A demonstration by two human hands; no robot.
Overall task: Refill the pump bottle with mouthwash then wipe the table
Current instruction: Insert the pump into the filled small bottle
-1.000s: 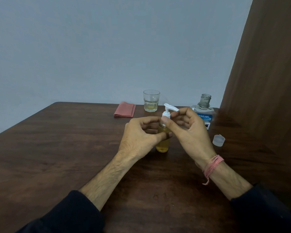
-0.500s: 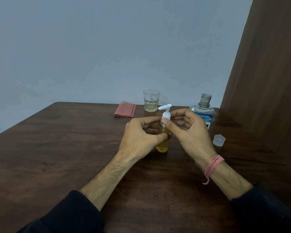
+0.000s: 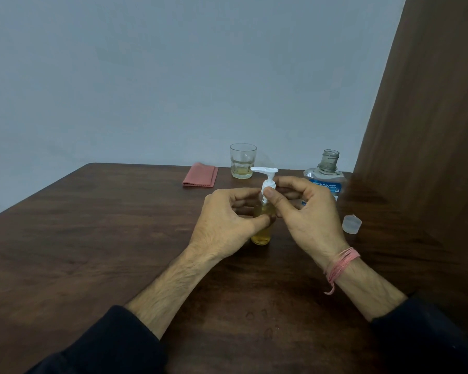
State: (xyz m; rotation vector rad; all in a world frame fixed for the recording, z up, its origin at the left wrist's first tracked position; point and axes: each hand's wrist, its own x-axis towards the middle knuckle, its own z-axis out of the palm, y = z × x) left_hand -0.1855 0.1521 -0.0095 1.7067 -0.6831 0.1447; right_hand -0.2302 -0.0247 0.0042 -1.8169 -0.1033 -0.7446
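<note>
I'm seeing the pump bottle [image 3: 262,228] standing upright on the dark wooden bench [image 3: 92,238], roughly mid-bench, holding yellow-amber liquid. The left hand [image 3: 222,225] is wrapping around the bottle body, thumb across the front, so that grip is grasping the bottle. The right hand [image 3: 305,214] is pinching the white pump collar [image 3: 268,186] between thumb and forefinger at the neck, so that grip is clenching on the pump part. The pump head nozzle [image 3: 264,170] is pointing left in the head view, sitting above both hands.

Behind the right hand, the mouthwash bottle [image 3: 327,176] is standing upright with its neck uncapped; a blue label is showing and the lower part is hidden by the fingers. I can't tell how much liquid is in it. Its clear cap [image 3: 351,224] is lying on the bench to the right of the right hand, apart from both bottles.

A drinking glass [image 3: 243,161] is standing near the far edge, just behind the pump head, with a shallow layer of yellowish liquid at the bottom. A folded pink cloth [image 3: 200,178] is lying flat to the left of the glass, near it but not touching.

I'm also noting a few small wet drops [image 3: 257,314] on the bench near the front, between the forearms. A pink thread band [image 3: 341,265] is circling the right wrist. Dark sleeves are covering both forearms at the bottom edge.
</note>
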